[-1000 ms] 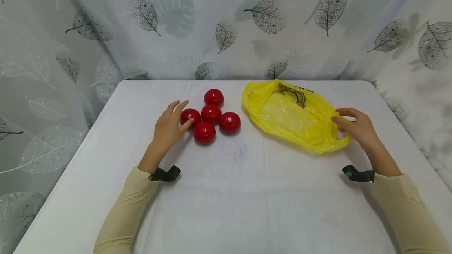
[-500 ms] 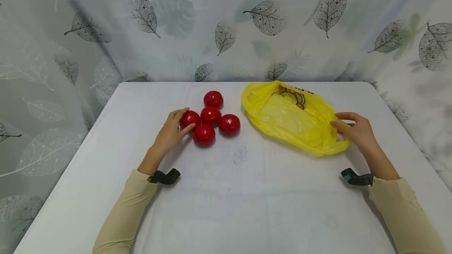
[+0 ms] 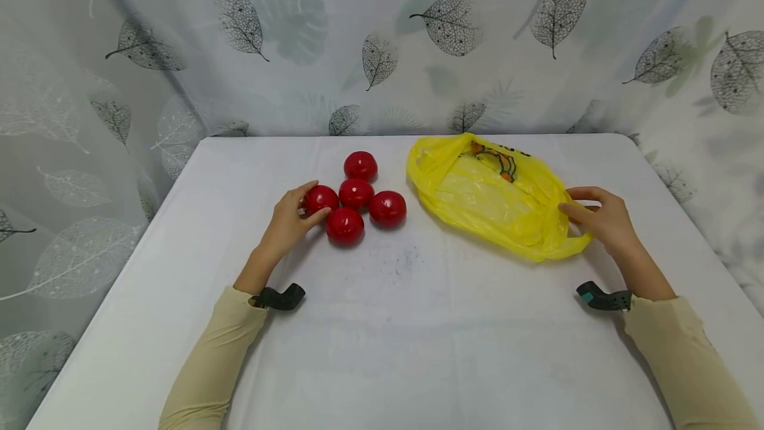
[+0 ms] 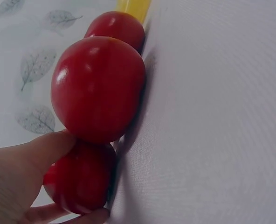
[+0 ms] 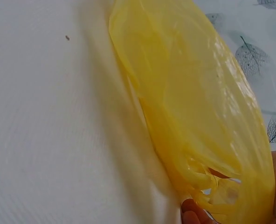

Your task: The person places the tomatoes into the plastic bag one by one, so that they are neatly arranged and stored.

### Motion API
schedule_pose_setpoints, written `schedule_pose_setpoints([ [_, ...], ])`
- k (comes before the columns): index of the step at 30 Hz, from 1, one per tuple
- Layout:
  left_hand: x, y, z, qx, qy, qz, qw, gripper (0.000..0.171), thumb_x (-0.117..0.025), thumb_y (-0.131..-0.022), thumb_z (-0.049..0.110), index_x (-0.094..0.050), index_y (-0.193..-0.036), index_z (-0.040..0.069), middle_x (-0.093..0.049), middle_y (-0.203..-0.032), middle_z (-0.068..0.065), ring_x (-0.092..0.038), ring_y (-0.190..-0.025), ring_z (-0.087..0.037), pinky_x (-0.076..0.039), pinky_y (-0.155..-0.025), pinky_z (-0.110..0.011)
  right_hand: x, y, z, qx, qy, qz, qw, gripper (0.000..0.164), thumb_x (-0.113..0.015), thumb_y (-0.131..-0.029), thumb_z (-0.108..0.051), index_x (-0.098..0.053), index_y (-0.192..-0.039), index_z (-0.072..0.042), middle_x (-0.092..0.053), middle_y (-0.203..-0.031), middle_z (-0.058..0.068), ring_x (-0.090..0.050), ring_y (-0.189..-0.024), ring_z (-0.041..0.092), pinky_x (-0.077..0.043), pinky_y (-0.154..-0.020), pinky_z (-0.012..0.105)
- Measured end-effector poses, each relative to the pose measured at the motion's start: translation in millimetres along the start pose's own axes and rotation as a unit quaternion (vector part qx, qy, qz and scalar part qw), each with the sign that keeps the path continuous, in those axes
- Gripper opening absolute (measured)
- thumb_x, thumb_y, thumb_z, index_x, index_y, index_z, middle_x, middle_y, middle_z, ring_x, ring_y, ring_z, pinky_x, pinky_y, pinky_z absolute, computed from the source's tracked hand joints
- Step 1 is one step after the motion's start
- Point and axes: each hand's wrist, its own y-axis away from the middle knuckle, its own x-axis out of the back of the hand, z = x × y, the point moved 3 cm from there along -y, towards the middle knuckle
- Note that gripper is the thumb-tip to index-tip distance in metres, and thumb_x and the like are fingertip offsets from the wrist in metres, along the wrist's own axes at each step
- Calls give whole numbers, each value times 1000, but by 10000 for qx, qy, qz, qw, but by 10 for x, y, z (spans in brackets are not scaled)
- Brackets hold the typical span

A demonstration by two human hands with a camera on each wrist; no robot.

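Leaf-print curtain (image 3: 322, 101) hangs behind the white table (image 3: 388, 350); the left hand (image 3: 288, 219), spread beside the leftmost ball (image 3: 320, 198) a second ago, has closed in, thumb and fingers now grasping it; I judge that ball secured, though it sits low beside the other four balls (image 3: 388, 210); the right hand (image 3: 610, 219) pinches the right end of the yellow bag (image 3: 483, 201), which lies right of the balls and reaches the table's far edge; a gap separates balls from bag, and the tabletop stretches broadly towards the person, likely room enough for both arms.
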Motion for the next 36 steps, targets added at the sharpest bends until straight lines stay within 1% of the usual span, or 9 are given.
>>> schedule_pose_setpoints([
  [3,5,-5,-4,-24,86,82,9999,65,-71,-90,22,-42,-146,5,-49,-134,-23,-54,-116,-39,-52,-93,-50,3,-2,4,-23,5,-23,10000,70,-54,-96,-47,-39,-142,5,-35,-145,30,-41,-123,46,-39,-63,3],
  [7,2,-6,-15,-71,132,102,9998,65,-71,-91,21,-41,-146,4,-49,-134,-23,-54,-116,-38,-52,-93,-50,-2,0,5,-3,19,-30,10000,71,-54,-96,-48,-39,-142,5,-35,-145,31,-42,-122,45,-39,-64,5],
  [12,-3,0,-13,-143,76,106,9998,65,-70,-91,21,-40,-146,1,-47,-135,-24,-53,-116,-37,-52,-94,-50,-20,12,-5,51,23,-13,10000,70,-55,-96,-46,-40,-141,5,-37,-144,30,-43,-120,43,-39,-65,4],
  [20,4,-3,-4,-190,-4,200,9996,65,-70,-91,22,-41,-145,2,-46,-137,-25,-52,-116,-36,-51,-95,-49,-15,11,-9,-80,-17,-96,9999,73,-55,-96,-48,-37,-143,5,-34,-146,30,-41,-123,45,-38,-66,4],
  [25,25,3,27,-326,-34,316,9990,64,-71,-90,21,-42,-144,0,-47,-137,-26,-52,-115,-37,-51,-95,-50,-20,13,-13,-90,12,-99,9999,72,-55,-96,-47,-37,-143,4,-34,-146,29,-41,-124,45,-37,-67,6],
  [30,61,10,62,-392,-64,496,9980,65,-72,-89,20,-43,-144,1,-47,-136,-25,-52,-115,-36,-52,-93,-49,-24,16,-17,-94,20,-98,9999,73,-54,-96,-48,-37,-143,4,-34,-146,29,-40,-125,45,-38,-69,7],
  [36,103,29,150,-512,-112,555,9971,65,-73,-89,19,-42,-144,3,-46,-138,-24,-50,-120,-36,-52,-93,-48,-30,21,-34,-25,45,-76,10000,70,-54,-96,-47,-39,-143,3,-36,-145,28,-41,-125,44,-37,-71,8],
])
